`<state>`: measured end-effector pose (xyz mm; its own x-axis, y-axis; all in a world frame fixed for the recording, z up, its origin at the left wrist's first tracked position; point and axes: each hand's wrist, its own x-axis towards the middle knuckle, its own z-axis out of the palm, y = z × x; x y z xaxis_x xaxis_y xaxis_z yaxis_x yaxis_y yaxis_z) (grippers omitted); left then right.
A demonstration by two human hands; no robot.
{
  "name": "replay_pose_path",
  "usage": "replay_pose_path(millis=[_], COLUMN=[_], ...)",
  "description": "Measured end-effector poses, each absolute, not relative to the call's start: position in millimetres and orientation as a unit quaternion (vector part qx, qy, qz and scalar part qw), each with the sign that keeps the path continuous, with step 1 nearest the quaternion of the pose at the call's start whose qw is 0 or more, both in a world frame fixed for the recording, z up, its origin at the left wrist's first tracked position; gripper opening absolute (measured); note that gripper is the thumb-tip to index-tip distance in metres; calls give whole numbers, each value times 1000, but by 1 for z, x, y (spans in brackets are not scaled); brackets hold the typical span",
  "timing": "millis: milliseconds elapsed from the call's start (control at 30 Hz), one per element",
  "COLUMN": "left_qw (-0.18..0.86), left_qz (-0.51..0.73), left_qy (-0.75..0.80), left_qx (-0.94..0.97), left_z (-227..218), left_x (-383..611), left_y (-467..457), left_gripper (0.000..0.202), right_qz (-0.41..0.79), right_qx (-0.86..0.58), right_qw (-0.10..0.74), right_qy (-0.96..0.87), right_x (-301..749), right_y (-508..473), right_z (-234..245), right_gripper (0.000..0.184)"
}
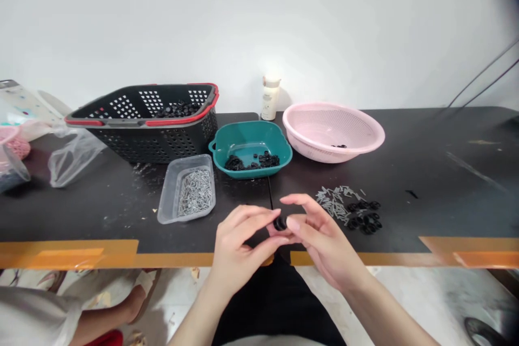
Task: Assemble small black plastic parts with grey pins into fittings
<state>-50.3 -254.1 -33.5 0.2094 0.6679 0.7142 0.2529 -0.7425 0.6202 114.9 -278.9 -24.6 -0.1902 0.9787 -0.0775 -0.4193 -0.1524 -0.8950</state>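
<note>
Above the table's front edge, my left hand (242, 243) and my right hand (318, 235) meet around a small round black part (279, 223). The left thumb and fingers pinch it from one side. From the other side, the right thumb and fingers close on it, partly hiding it. To the right of my right hand lie a heap of small metal pins (334, 201) and several black ring-shaped parts (367, 221). A clear plastic tub (165, 203) of metal pins sits left of my hands. Behind them, a teal basin (251, 128) holds small black parts.
A black basket with red trim (162, 143) stands at the back left, with black parts inside. A pink colander (324, 158) and a white bottle (269, 100) stand near the wall. A plastic bag (71, 154) lies left. Another person's leg (107, 318) shows below the table.
</note>
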Motion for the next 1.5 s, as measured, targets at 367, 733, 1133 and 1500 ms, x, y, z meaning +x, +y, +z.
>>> replay_pose_path(millis=[367, 733, 1133, 1500], left_qw=[106, 111, 115, 102], left_qz=[549, 558, 574, 565], left_qy=[331, 322, 320, 333], left_qx=[760, 756, 745, 748], left_z=[-25, -30, -29, -30], left_x=[-51, -49, -47, -50], left_y=[-274, -272, -269, -261], left_gripper=[19, 15, 19, 16], right_qz=[428, 676, 716, 706], right_qx=[-408, -358, -352, -382], right_qw=[556, 485, 478, 422], right_qy=[-584, -424, -367, -421], right_x=[117, 125, 120, 121], right_y=[-289, -275, -272, -272], right_z=[-25, -15, -8, -14], right_gripper=[23, 9, 18, 29])
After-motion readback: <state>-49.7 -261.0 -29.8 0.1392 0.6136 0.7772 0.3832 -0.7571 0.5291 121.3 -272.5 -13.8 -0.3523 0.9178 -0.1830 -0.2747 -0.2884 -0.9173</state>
